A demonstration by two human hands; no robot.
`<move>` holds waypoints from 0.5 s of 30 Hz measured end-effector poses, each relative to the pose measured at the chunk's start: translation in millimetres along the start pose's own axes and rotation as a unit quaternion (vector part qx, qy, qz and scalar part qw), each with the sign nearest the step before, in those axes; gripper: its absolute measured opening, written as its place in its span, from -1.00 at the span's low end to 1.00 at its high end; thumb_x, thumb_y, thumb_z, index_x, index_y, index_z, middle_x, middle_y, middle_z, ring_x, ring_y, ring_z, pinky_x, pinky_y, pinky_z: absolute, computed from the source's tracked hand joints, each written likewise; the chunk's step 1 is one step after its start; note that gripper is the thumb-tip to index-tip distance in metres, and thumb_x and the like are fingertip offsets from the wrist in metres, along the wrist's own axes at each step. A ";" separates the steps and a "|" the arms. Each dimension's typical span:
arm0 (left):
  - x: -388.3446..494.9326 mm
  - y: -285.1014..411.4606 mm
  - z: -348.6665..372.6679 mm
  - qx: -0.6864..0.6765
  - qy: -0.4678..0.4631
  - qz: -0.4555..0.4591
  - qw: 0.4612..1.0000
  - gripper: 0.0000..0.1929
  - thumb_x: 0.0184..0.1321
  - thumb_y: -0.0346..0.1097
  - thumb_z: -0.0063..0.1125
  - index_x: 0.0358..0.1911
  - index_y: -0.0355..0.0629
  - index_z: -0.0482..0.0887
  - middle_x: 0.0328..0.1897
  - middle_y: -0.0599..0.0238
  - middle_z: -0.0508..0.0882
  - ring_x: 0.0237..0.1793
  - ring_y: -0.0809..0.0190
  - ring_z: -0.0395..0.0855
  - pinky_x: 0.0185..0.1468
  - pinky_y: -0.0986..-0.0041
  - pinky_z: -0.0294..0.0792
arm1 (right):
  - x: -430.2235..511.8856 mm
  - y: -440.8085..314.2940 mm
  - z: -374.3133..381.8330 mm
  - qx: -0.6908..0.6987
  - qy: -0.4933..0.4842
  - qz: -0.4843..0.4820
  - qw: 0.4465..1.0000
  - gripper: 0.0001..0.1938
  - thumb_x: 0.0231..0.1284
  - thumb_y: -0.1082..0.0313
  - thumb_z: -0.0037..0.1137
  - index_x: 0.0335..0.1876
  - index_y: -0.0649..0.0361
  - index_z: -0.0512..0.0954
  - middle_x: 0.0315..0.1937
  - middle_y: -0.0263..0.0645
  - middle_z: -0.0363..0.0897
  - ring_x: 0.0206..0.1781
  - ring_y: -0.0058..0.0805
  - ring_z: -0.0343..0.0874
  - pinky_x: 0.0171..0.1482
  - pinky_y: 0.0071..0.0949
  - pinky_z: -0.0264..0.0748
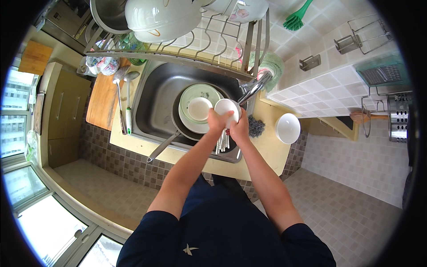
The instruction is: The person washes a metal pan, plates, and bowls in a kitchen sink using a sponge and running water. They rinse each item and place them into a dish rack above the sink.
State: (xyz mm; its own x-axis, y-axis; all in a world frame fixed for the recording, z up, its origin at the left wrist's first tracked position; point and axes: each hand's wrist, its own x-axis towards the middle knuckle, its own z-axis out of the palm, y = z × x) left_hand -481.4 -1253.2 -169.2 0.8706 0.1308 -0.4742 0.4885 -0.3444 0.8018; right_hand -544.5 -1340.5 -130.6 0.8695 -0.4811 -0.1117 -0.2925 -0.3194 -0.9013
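Note:
Over the right side of the steel sink (pixel 151 90), a small white bowl (pixel 225 108) is held between my two hands, tilted close to the faucet (pixel 258 86). My left hand (pixel 218 120) grips its left side with the thumb inside. On its right and lower side is my right hand (pixel 241 126), fingers partly hidden behind it. Below the hands, white chopsticks (pixel 223 143) lie in the sink. Beside them a frying pan (pixel 163 147) carries a stack: a white plate, a pale green plate (pixel 196 91) and another small white bowl (pixel 199 109).
A white bowl (pixel 288 128) and a steel-wool scrubber (pixel 256 126) sit on the counter at right. Left of the sink lie a green-and-white-handled ladle (pixel 128 113) and a wooden cutting board (pixel 103 96). A metal dish rack (pixel 210 58) with large bowls overhangs the sink's back.

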 end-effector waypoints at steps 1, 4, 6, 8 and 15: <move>-5.2 -1.7 -0.4 -0.042 -0.032 -0.023 0.998 -0.10 -0.26 -0.04 0.73 0.13 -0.46 0.51 -0.02 -0.26 0.71 0.01 -0.19 0.77 0.02 0.16 0.61 | 1.0 -1.9 2.6 -0.067 0.055 -0.089 0.992 -0.56 0.29 0.45 -0.03 0.30 0.31 0.38 0.03 0.07 0.56 -0.08 -0.07 0.62 -0.05 -0.19 0.57; -3.9 1.8 -6.8 0.040 -0.010 0.102 0.994 -0.17 -0.19 -0.06 0.70 0.10 -0.37 0.49 -0.12 -0.23 0.75 -0.08 -0.26 0.77 0.05 0.08 0.58 | 2.3 -11.7 -8.2 -0.005 -0.038 0.073 0.997 -0.57 0.23 0.51 -0.10 0.25 0.32 0.39 -0.19 -0.06 0.61 -0.57 -0.38 0.61 -0.57 -0.37 0.54; 5.8 5.4 -14.2 0.035 -0.065 0.173 0.982 -0.50 0.12 -0.08 0.50 -0.02 -0.27 0.60 -0.26 -0.22 0.77 -0.20 -0.29 0.78 -0.09 0.02 0.58 | 3.6 -19.8 -19.9 0.053 -0.138 0.214 0.966 -0.57 0.22 0.51 -0.11 0.23 0.34 0.39 -0.26 -0.09 0.61 -0.65 -0.44 0.56 -0.66 -0.44 0.47; 15.7 6.1 -18.2 0.060 -0.059 0.266 0.960 -0.64 0.26 -0.10 0.38 -0.07 -0.23 0.67 -0.26 -0.25 0.76 -0.19 -0.29 0.77 -0.18 0.03 0.59 | 13.6 -26.1 -33.4 0.057 -0.179 0.230 0.955 -0.58 0.21 0.50 -0.12 0.22 0.34 0.39 -0.30 -0.12 0.61 -0.65 -0.46 0.55 -0.66 -0.45 0.46; 20.6 -14.4 -35.4 0.178 -0.028 0.317 0.931 -0.70 0.24 -0.21 0.33 -0.06 -0.25 0.67 -0.21 -0.11 0.73 -0.06 -0.25 0.67 0.05 -0.04 0.48 | -3.6 -27.7 -40.6 -0.444 -0.009 -0.032 0.896 -0.42 0.39 0.29 0.09 0.47 0.14 0.23 0.21 0.03 0.42 0.01 0.03 0.71 -0.16 -0.05 0.70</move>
State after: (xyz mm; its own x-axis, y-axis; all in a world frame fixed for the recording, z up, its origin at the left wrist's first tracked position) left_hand -468.4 -1212.6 -177.6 0.9678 -0.2500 0.0273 -0.1825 -0.6232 0.7605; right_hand -555.7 -1363.1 -88.3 0.8994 -0.4287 -0.0852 -0.4366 -0.8725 -0.2193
